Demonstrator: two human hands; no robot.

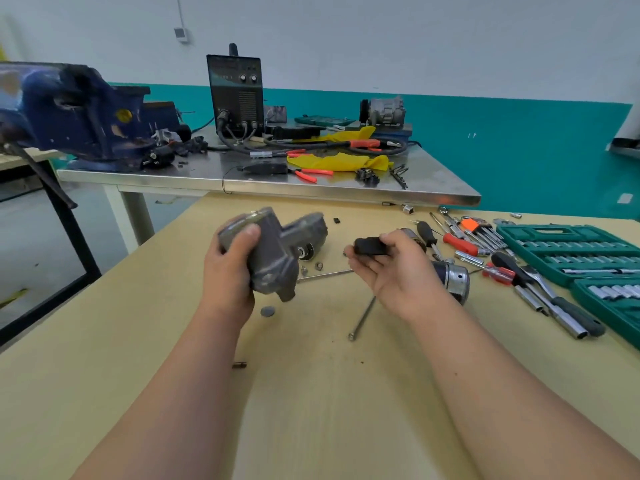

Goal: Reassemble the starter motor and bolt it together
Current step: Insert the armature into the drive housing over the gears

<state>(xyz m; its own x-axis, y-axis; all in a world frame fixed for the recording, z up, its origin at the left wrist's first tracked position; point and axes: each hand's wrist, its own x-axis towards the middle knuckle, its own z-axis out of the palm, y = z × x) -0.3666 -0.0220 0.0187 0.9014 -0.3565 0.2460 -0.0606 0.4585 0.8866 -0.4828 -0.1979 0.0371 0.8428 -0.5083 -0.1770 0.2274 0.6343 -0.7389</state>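
I am observing the left hand (230,268) gripping the grey housing (273,258) just above the wooden table (311,393), while the right hand (391,271) is pinching a small black part (370,246) between thumb and fingertips close beside it. I am judging reassembly as barely begun. The motor body (450,280), long bolts (363,317) and nuts (318,266) are lying loose on the table, with nothing bolted.

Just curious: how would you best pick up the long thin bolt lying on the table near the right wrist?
Pinch the long bolt mid-shaft, coming straight down from above, fingers across it: it lies flat, thin, with bare table either side.
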